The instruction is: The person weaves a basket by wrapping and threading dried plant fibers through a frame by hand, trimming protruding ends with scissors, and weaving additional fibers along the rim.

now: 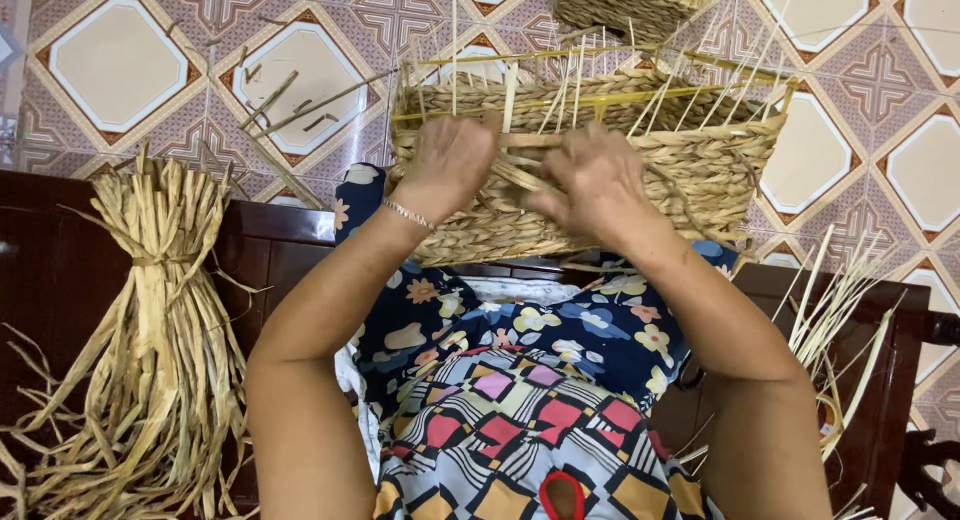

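Note:
A half-woven straw basket [690, 165] with a yellow wire frame rests on my knees, its open rim toward the tiled floor. My left hand [452, 160] grips the basket's near wall, fingers curled over a flat straw strand [520, 141]. My right hand [590, 180] pinches the same strand just to the right, pressing it against the weave. Thin upright stakes stick out of the rim. A silver bracelet [409, 215] sits on my left wrist.
A tied bundle of dried straw [160, 320] lies on the dark wooden bench [290, 245] at left. Loose pale stalks [835, 310] fan out at right. Another woven basket [630, 2] stands on the patterned floor beyond, with stray straw pieces [290, 105] nearby.

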